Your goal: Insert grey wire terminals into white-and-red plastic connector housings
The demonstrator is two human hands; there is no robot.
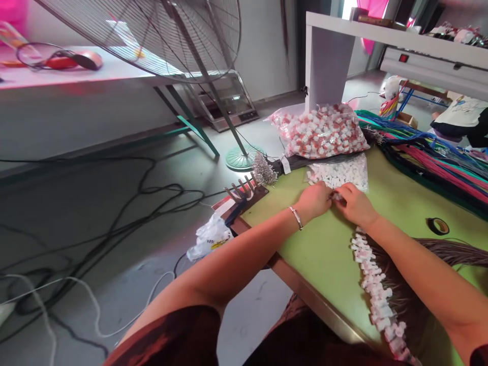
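Note:
My left hand (315, 199) and my right hand (355, 204) meet over the far part of the green tabletop (305, 254). Their fingertips pinch a small pale plastic piece (336, 196), mostly hidden by the fingers. Just beyond them lies a clear bag of white plastic connectors (348, 173). A larger bag of white and orange connectors (324, 133) rests behind it. Under and beside my right forearm runs a row of white connectors (375, 284) on the ends of dark brown wires (404, 290).
A roll of black tape (437, 226) lies at the right. Bundles of coloured wires (438, 157) cover the far right. A pronged rack (244, 192) and a wire bundle with metal terminals (265, 170) sit at the left edge. A big fan (183, 35) stands beyond; cables (125, 223) cross the floor.

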